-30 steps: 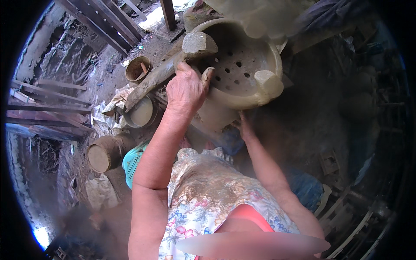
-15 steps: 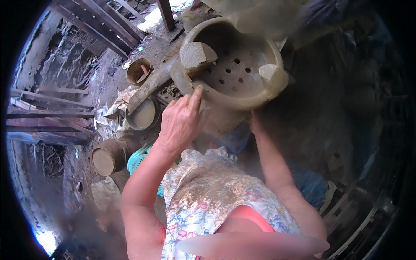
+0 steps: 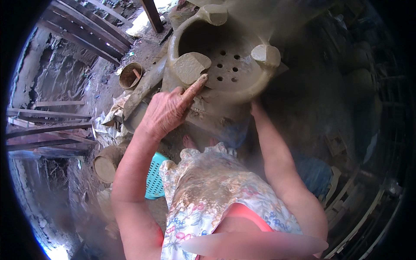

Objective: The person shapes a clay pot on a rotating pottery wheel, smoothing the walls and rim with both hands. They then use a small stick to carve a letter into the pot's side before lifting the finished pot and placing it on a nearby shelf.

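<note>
A wet clay stove (image 3: pixel 229 96), round like a bowl with several holes in its floor, stands in front of me. Three blocky lugs rise from its rim: a left lug (image 3: pixel 190 68), a right lug (image 3: pixel 265 55) and a far lug (image 3: pixel 215 14). My left hand (image 3: pixel 169 108) stretches its index finger to the rim, touching just beside the left lug; the other fingers curl loosely and hold nothing. Below the stove's right side, my right hand (image 3: pixel 255 107) shows only near the wrist; its fingers are hidden behind the clay wall.
Left of the stove lie a long sloping clay-coated piece (image 3: pixel 145 89) and a small bowl (image 3: pixel 131 76) with a reddish-brown piece inside. A turquoise plastic basket (image 3: pixel 155 177) and a brown cylindrical container (image 3: pixel 105 167) stand nearer me. Wooden slats (image 3: pixel 86 28) line the far left.
The stove has turned counterclockwise, bringing the left lug nearer, the right lug farther away and the far lug into sight. My left index finger has straightened along the rim up to the left lug.
</note>
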Action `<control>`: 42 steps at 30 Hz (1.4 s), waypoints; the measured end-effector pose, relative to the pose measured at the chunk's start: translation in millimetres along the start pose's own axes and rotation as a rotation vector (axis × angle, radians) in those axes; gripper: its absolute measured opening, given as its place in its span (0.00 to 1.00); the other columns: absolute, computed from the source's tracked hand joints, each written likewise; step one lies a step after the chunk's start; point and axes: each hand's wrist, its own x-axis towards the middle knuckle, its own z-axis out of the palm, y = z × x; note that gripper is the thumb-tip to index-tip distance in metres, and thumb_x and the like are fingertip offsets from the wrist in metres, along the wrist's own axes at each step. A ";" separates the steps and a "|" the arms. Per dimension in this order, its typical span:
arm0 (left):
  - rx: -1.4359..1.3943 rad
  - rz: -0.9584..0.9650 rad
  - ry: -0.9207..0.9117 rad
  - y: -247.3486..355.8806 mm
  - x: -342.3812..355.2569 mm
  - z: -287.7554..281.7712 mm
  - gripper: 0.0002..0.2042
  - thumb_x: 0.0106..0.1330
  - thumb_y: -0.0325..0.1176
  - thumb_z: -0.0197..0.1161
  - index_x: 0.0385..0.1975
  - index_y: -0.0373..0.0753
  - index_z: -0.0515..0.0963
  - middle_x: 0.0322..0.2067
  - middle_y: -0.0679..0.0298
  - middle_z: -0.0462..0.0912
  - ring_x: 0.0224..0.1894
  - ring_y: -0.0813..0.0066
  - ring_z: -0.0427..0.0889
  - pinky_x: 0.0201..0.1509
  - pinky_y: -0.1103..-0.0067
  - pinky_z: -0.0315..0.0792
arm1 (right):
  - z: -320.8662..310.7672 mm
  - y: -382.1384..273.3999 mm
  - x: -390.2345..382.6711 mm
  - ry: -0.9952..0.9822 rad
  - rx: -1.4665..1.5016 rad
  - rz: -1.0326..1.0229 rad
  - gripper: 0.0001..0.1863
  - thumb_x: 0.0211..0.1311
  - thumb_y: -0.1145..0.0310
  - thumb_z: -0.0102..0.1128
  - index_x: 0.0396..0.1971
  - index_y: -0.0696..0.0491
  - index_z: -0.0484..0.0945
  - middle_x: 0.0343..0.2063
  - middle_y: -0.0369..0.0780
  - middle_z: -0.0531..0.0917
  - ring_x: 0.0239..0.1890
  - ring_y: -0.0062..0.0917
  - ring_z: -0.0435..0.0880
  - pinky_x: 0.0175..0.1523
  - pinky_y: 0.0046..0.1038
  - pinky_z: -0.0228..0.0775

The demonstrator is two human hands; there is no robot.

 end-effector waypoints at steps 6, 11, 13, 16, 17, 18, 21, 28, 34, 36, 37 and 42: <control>0.157 0.030 -0.124 -4.4 2.4 0.0 0.40 0.53 0.23 0.56 0.66 0.62 0.52 0.24 0.57 0.73 0.22 0.59 0.78 0.25 0.69 0.74 | -3.4 0.3 5.3 0.013 -0.014 0.009 0.44 0.55 0.36 0.51 0.64 0.50 0.54 0.59 0.40 0.64 0.59 0.27 0.64 0.56 0.36 0.62; 0.134 0.005 -0.058 -4.4 0.9 0.8 0.39 0.54 0.23 0.54 0.65 0.66 0.53 0.24 0.57 0.73 0.22 0.61 0.78 0.24 0.71 0.74 | -8.2 3.8 5.7 0.035 -0.021 0.021 0.43 0.56 0.36 0.50 0.64 0.50 0.54 0.60 0.40 0.63 0.59 0.27 0.64 0.56 0.36 0.61; 0.162 0.012 -0.050 -5.4 2.4 0.4 0.39 0.54 0.23 0.54 0.65 0.67 0.53 0.25 0.57 0.73 0.23 0.61 0.79 0.24 0.71 0.74 | -10.1 4.7 5.2 0.038 -0.025 0.024 0.43 0.56 0.36 0.50 0.64 0.50 0.54 0.60 0.40 0.63 0.60 0.27 0.63 0.57 0.36 0.61; 0.185 0.023 -0.034 -9.2 4.2 3.4 0.38 0.54 0.23 0.55 0.64 0.67 0.55 0.29 0.57 0.74 0.24 0.60 0.79 0.26 0.70 0.75 | -11.9 5.6 5.0 0.045 -0.027 0.030 0.43 0.57 0.37 0.49 0.64 0.50 0.54 0.60 0.40 0.63 0.60 0.27 0.63 0.57 0.35 0.60; 0.194 0.018 -0.043 -10.5 4.1 5.7 0.37 0.54 0.23 0.56 0.64 0.66 0.56 0.32 0.58 0.75 0.25 0.59 0.80 0.27 0.70 0.76 | -12.3 5.4 5.2 0.046 -0.028 0.033 0.43 0.57 0.37 0.49 0.64 0.50 0.54 0.60 0.40 0.62 0.60 0.27 0.63 0.57 0.35 0.60; 0.203 0.014 -0.053 -11.5 3.6 8.9 0.37 0.53 0.23 0.57 0.63 0.64 0.57 0.36 0.58 0.76 0.26 0.58 0.80 0.29 0.69 0.76 | -12.4 5.8 5.1 0.049 -0.026 0.032 0.43 0.57 0.37 0.49 0.64 0.50 0.53 0.60 0.40 0.62 0.60 0.27 0.63 0.57 0.35 0.60; 0.163 -0.036 -0.096 -10.4 1.7 20.6 0.37 0.52 0.23 0.59 0.63 0.64 0.58 0.37 0.57 0.77 0.27 0.57 0.80 0.30 0.68 0.77 | -12.0 6.0 5.0 0.059 -0.031 0.032 0.43 0.57 0.37 0.48 0.65 0.50 0.53 0.60 0.40 0.62 0.60 0.27 0.62 0.58 0.35 0.59; -0.658 -0.194 -0.145 32.0 -0.1 24.3 0.41 0.55 0.28 0.62 0.68 0.46 0.45 0.22 0.53 0.79 0.28 0.58 0.82 0.35 0.66 0.77 | -6.8 9.9 0.5 0.082 -0.028 0.028 0.42 0.58 0.38 0.47 0.65 0.51 0.53 0.61 0.40 0.61 0.61 0.27 0.61 0.59 0.35 0.58; 0.111 -0.140 -0.256 31.1 16.1 -5.8 0.36 0.56 0.26 0.56 0.66 0.45 0.49 0.25 0.52 0.81 0.27 0.56 0.82 0.31 0.67 0.76 | -4.0 11.3 -1.2 0.091 -0.032 0.020 0.42 0.59 0.38 0.47 0.65 0.51 0.52 0.61 0.40 0.60 0.61 0.28 0.60 0.59 0.35 0.57; 0.156 -0.251 -0.358 33.1 19.4 -3.8 0.34 0.56 0.23 0.55 0.65 0.46 0.52 0.27 0.52 0.82 0.27 0.57 0.82 0.32 0.67 0.76 | -2.8 10.4 -0.8 0.093 -0.033 0.015 0.42 0.59 0.38 0.46 0.65 0.51 0.52 0.62 0.40 0.60 0.62 0.28 0.60 0.60 0.35 0.56; -0.200 -0.223 -0.298 32.6 18.4 -3.1 0.34 0.56 0.23 0.55 0.64 0.47 0.54 0.27 0.50 0.81 0.29 0.56 0.82 0.33 0.67 0.76 | -2.1 9.9 -0.6 0.091 -0.033 0.012 0.42 0.59 0.38 0.46 0.65 0.51 0.52 0.62 0.40 0.60 0.62 0.28 0.60 0.60 0.35 0.56; -0.513 -0.164 -0.136 17.6 1.6 10.6 0.34 0.56 0.21 0.56 0.63 0.51 0.57 0.33 0.49 0.80 0.34 0.54 0.81 0.38 0.65 0.75 | -1.3 11.5 -2.6 0.092 -0.036 0.005 0.41 0.60 0.39 0.45 0.65 0.52 0.52 0.62 0.40 0.59 0.62 0.28 0.59 0.60 0.34 0.55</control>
